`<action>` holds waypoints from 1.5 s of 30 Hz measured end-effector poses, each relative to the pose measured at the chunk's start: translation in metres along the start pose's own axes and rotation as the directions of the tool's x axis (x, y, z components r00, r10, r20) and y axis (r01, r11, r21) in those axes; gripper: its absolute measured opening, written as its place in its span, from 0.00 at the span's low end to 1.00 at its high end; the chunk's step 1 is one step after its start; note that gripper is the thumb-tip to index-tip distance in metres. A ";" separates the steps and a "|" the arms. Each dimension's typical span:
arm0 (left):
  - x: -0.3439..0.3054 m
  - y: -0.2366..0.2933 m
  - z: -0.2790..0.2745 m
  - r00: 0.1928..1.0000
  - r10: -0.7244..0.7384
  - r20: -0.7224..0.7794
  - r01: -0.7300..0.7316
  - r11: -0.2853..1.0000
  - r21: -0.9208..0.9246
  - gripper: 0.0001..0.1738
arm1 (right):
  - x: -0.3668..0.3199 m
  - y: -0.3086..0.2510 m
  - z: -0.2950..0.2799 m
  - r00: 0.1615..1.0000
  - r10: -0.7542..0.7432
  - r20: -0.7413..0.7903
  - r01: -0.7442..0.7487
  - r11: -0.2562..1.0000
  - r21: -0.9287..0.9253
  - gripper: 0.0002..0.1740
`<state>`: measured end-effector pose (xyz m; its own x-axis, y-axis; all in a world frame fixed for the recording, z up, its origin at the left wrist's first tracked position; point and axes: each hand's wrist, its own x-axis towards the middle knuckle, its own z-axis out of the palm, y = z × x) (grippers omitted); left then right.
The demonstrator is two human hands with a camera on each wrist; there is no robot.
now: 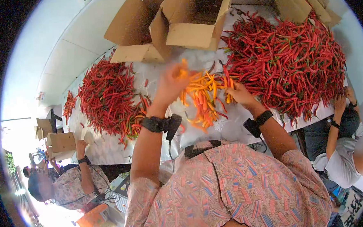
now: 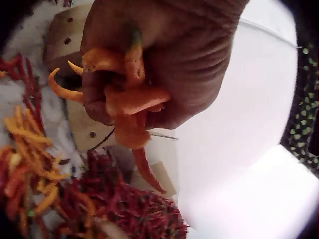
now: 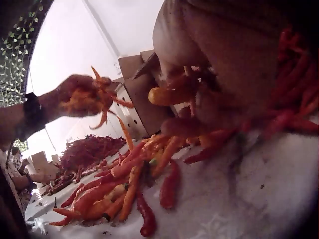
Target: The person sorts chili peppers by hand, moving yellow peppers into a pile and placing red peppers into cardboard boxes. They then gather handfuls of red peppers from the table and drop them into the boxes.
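Note:
Blurred in the head view, my left hand (image 1: 170, 87) is raised over the table and grips several orange chili peppers (image 2: 137, 99), whose tips poke out between the curled fingers in the left wrist view. My right hand (image 1: 243, 95) is low at the right side of a small heap of orange and yellow chili peppers (image 1: 203, 98). Its fingers pinch an orange chili pepper (image 3: 172, 95), seen in the right wrist view. Some red chilies (image 3: 145, 214) lie mixed along the edge of this heap.
Large piles of red chilies lie to the right (image 1: 289, 62) and left (image 1: 106, 97) on the white-covered table (image 1: 151, 76). Open cardboard boxes (image 1: 193, 34) stand at the back. One person (image 1: 70, 185) is at the left and another (image 1: 335, 159) at the right.

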<state>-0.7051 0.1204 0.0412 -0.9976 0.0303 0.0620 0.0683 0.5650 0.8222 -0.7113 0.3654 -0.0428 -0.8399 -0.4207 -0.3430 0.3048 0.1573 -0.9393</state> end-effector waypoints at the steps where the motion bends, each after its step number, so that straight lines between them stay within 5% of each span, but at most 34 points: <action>1: 0.010 0.016 -0.004 1.000 0.001 0.005 -0.001 1.000 0.000 0.14 | -0.002 -0.007 0.001 0.999 0.047 -0.006 -0.047 0.998 -0.034 0.12; 3: 0.034 0.047 -0.009 0.957 0.262 -0.128 -0.265 0.964 -0.003 0.14 | 0.008 0.018 0.002 1.000 0.005 -0.030 -0.007 0.997 -0.072 0.12; 5: 0.064 0.073 -0.013 0.924 0.341 -0.176 -0.341 0.940 0.032 0.14 | 0.006 0.014 0.002 0.989 -0.133 -0.068 0.108 0.952 -0.287 0.12; 8: 0.111 0.107 -0.008 0.888 0.396 -0.233 -0.398 0.917 0.041 0.17 | 0.009 0.027 0.004 0.963 -0.259 -0.074 0.213 0.902 -0.376 0.14; 10: 0.153 0.111 -0.002 0.794 0.500 -0.345 -0.438 0.865 0.245 0.16 | -0.009 -0.006 0.007 0.958 -0.264 -0.109 0.181 0.857 -0.482 0.16; 12: 0.176 0.103 0.006 0.867 0.450 -0.214 -0.405 0.886 0.224 0.22 | -0.022 -0.032 0.008 0.999 -0.027 0.018 0.031 0.941 -0.336 0.22; 14: 0.186 0.086 0.014 0.921 0.380 -0.082 -0.355 0.908 0.221 0.28 | -0.015 -0.007 0.007 0.992 -0.125 0.010 0.118 0.898 -0.425 0.20; 15: 0.183 0.077 0.017 0.741 0.638 -0.210 -0.517 0.741 0.428 0.21 | -0.016 -0.002 0.009 0.984 -0.155 -0.084 0.113 0.920 -0.375 0.20; 16: 0.182 0.070 0.019 0.473 0.845 -0.248 -0.579 0.511 0.636 0.13 | -0.016 0.004 0.010 0.968 -0.177 -0.180 0.112 0.940 -0.321 0.19; 19: 0.141 0.054 0.014 0.604 0.730 -0.320 -0.572 0.677 0.463 0.11 | -0.003 0.033 0.000 0.948 -0.261 -0.182 0.164 0.890 -0.426 0.21; 21: 0.099 0.041 0.011 0.832 0.509 -0.220 -0.399 0.825 0.400 0.12 | 0.007 0.046 -0.002 0.953 -0.238 -0.189 0.133 0.886 -0.444 0.21; 23: 0.062 0.009 0.019 0.959 0.274 -0.068 -0.250 0.936 0.249 0.13 | 0.011 0.041 -0.001 0.956 -0.221 -0.192 0.109 0.877 -0.469 0.21; 25: 0.036 -0.024 0.027 0.966 0.176 0.189 -0.248 0.838 0.486 0.17 | 0.005 0.010 0.004 0.964 -0.230 -0.131 0.115 0.811 -0.573 0.20; 26: 0.025 -0.036 0.032 0.968 0.170 0.184 -0.240 0.840 0.487 0.17 | 0.001 -0.005 0.008 0.966 -0.228 -0.123 0.118 0.810 -0.574 0.20; 28: 0.012 -0.041 0.042 0.902 0.319 0.291 -0.427 0.761 0.489 0.25 | -0.007 -0.031 0.017 0.939 -0.336 -0.070 0.235 0.780 -0.580 0.16; 29: 0.014 -0.038 0.044 0.905 0.050 0.423 -0.283 0.814 0.508 0.29 | -0.006 -0.034 0.020 0.940 -0.335 -0.061 0.239 0.778 -0.580 0.16; 33: 0.012 -0.116 0.081 0.894 0.235 0.380 -0.412 0.763 0.498 0.28 | 0.002 -0.037 0.030 0.958 -0.267 -0.105 0.104 0.664 -0.740 0.19; 35: 0.015 -0.132 0.098 0.889 0.368 0.274 -0.458 0.747 0.482 0.39 | 0.007 -0.029 0.034 0.954 -0.261 -0.149 0.052 0.632 -0.773 0.19; 37: 0.010 -0.124 0.106 0.887 0.351 0.299 -0.461 0.666 0.586 0.41 | 0.010 -0.024 0.038 0.887 -0.431 -0.166 0.162 0.628 -0.761 0.20; 39: 0.006 -0.116 0.110 0.885 0.331 0.326 -0.463 0.571 0.678 0.42 | 0.016 -0.026 0.035 0.926 -0.356 -0.124 0.166 0.681 -0.714 0.20; 41: 0.003 -0.108 0.112 0.981 0.117 0.153 -0.178 0.858 0.482 0.44 | 0.020 -0.026 0.033 0.958 -0.279 -0.074 0.162 0.731 -0.663 0.21; 45: -0.003 -0.100 0.110 0.982 0.121 0.144 -0.175 0.862 0.475 0.44 | 0.029 -0.009 0.034 0.959 -0.264 -0.102 0.207 0.900 -0.384 0.18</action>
<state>-0.7105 0.1546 -0.1031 -0.9731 0.2164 0.0791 0.2292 0.8735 0.4295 -0.7230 0.3210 -0.0442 -0.9319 -0.3538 -0.0802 -0.0723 0.3976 -0.9147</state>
